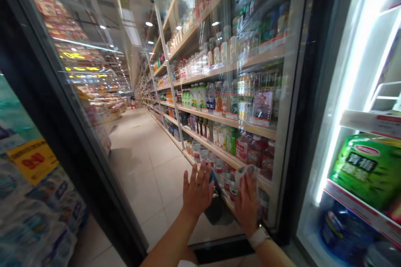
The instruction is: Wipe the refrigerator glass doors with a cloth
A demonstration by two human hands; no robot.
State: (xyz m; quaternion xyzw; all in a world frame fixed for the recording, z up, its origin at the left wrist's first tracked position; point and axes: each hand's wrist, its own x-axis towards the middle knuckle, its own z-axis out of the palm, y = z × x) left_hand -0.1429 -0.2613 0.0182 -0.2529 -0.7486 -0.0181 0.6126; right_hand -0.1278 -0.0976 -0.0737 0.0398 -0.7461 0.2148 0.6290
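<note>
A glass door [150,200] in a dark frame stands before me, with shelves of bottles showing in the pane. My left hand [197,187] lies flat on the glass, fingers spread, holding nothing. To its right, my right hand [247,200] presses a pale, crumpled cloth [242,171] against the pane. Most of the cloth is hidden beneath that hand's fingers. A watch with a light strap [259,237] is on my right wrist. Just behind the left hand, a dark grey bin-like shape [219,210] with a bit of blue shows; whether it is a reflection I cannot tell.
At the right is a lit cooler with a green package [366,171] and blue bottles [341,229] on its shelves. Plastic-wrapped packs [34,217] with a yellow price sign [33,160] stand at the left. A tiled aisle floor [134,154] runs into the distance.
</note>
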